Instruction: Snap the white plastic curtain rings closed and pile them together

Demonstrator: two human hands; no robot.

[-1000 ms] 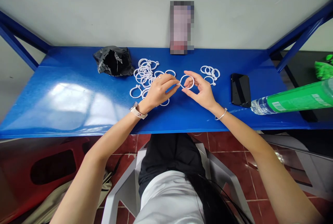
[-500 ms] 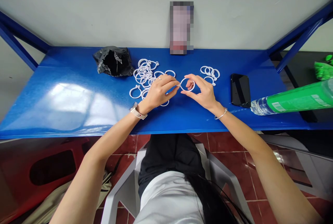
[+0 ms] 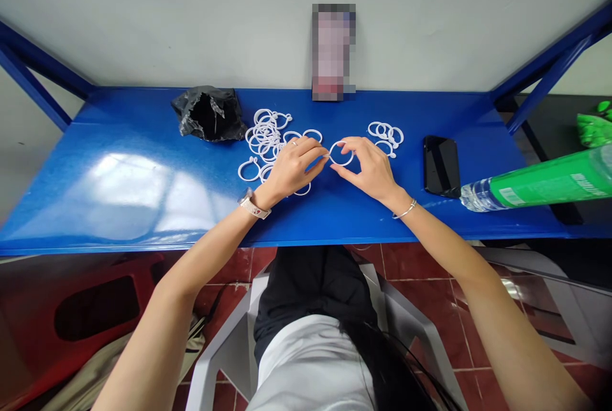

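Note:
A thin white curtain ring [image 3: 341, 165] is held up between my two hands over the blue table. My left hand [image 3: 295, 166] pinches its left side between thumb and fingertips. Curved around the other side, my right hand [image 3: 371, 167] has its thumb below and its fingers on the upper right rim. Beside and partly beneath my left hand lies a loose pile of white rings [image 3: 262, 137], several with a small eyelet. A smaller group of similar rings [image 3: 385, 131] rests just beyond my right hand.
An open black plastic bag [image 3: 210, 115] sits left of the pile. A black phone [image 3: 440, 165] lies on the blue table [image 3: 143, 162] at right, beside a green-labelled bottle [image 3: 540, 178]. A blurred-out upright object [image 3: 331, 51] leans against the wall.
The ring has shifted slightly left, and my right hand's fingers have moved left along its rim. My left hand keeps its pinch almost in place.

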